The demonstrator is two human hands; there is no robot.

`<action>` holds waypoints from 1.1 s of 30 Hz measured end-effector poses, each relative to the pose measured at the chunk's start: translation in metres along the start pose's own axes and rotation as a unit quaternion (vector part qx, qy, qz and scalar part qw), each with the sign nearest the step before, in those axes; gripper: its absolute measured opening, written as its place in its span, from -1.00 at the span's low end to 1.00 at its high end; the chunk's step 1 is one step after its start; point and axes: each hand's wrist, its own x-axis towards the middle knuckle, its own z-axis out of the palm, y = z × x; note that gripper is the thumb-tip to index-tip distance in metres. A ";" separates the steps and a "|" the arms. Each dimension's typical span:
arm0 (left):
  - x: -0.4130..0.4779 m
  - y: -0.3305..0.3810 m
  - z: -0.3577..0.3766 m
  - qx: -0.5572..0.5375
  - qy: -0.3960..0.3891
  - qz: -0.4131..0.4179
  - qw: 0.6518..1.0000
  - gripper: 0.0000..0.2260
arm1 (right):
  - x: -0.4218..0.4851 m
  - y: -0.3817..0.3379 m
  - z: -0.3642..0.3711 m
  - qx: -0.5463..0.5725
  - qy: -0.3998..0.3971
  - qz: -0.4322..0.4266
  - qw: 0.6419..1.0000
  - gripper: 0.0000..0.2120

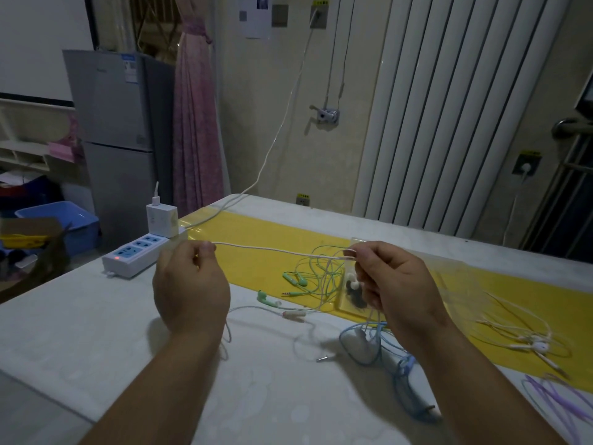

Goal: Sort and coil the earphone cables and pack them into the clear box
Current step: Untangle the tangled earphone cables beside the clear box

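1. The left hand (189, 281) pinched one end of a white earphone cable (276, 249) between thumb and forefinger, its other fingers curled
2. The right hand (394, 284) pinched the same cable farther along, with slack loops hanging below its fingers; the stretch between the hands ran nearly straight, raised above the table (96, 332)
3. The clear box (341, 303) lay on the yellow strip (256, 232) just behind the right hand, partly hidden by it, with white and black earbuds inside
4. Green earphones (298, 279) sprawled on the strip between the hands, one bud lying past the strip's near edge
5. Blue earphones (378, 335) lay tangled under the right wrist; white earphones (539, 345) lay farther right on the strip, and a purple cable (552, 393) lay near the frame's right edge
6. A power strip (134, 255) carrying a white charger (162, 220) sat along the table's left edge
7. A broad stretch of white table top showed beneath the left forearm, reaching to that left edge
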 end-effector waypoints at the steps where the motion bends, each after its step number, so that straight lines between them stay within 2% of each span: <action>1: 0.001 -0.001 0.000 -0.002 0.005 -0.006 1.000 -0.75 | 0.000 -0.001 0.000 -0.009 0.013 -0.006 1.000 -0.79; 8: 0.003 0.000 0.001 0.011 0.031 -0.052 0.998 -0.79 | -0.001 -0.006 -0.004 -0.068 0.053 -0.010 0.996 -0.82; 12: 0.003 0.001 -0.002 0.065 -0.025 -0.051 0.996 -0.83 | -0.002 -0.007 -0.005 -0.038 0.036 -0.001 0.999 -0.84; 14: 0.000 0.003 -0.002 0.144 -0.088 -0.020 0.985 -0.81 | -0.002 -0.003 -0.005 -0.052 0.024 -0.001 0.998 -0.84; 16: -0.006 0.004 -0.001 0.199 -0.138 0.055 0.969 -0.72 | 0.000 0.004 -0.003 -0.088 0.015 -0.012 0.996 -0.83; 18: -0.013 0.007 0.001 0.135 -0.172 0.171 0.961 -0.65 | 0.001 0.008 -0.002 -0.123 0.009 -0.023 0.992 -0.82; 20: -0.021 0.013 0.002 -0.003 -0.238 0.224 0.945 -0.71 | 0.001 0.010 0.001 -0.124 -0.001 -0.025 0.992 -0.82; 22: -0.028 0.016 0.004 -0.080 -0.286 0.274 0.915 -0.79 | -0.001 0.011 0.005 -0.110 -0.012 -0.022 0.994 -0.84; 24: -0.033 0.017 0.009 -0.082 -0.292 0.322 0.897 -0.73 | -0.002 0.011 0.007 -0.106 -0.018 -0.025 0.994 -0.87; 26: -0.034 0.016 0.013 -0.084 -0.278 0.336 0.896 -0.68 | -0.003 0.010 0.010 -0.114 -0.025 -0.031 0.993 -0.86; 30: -0.032 0.011 0.017 -0.041 -0.266 0.389 0.881 -0.78 | -0.005 0.009 0.012 -0.115 -0.038 -0.032 0.992 -0.86; 33: -0.032 0.012 0.018 -0.031 -0.283 0.380 0.880 -0.76 | -0.006 0.007 0.012 -0.100 -0.043 -0.028 0.994 -0.87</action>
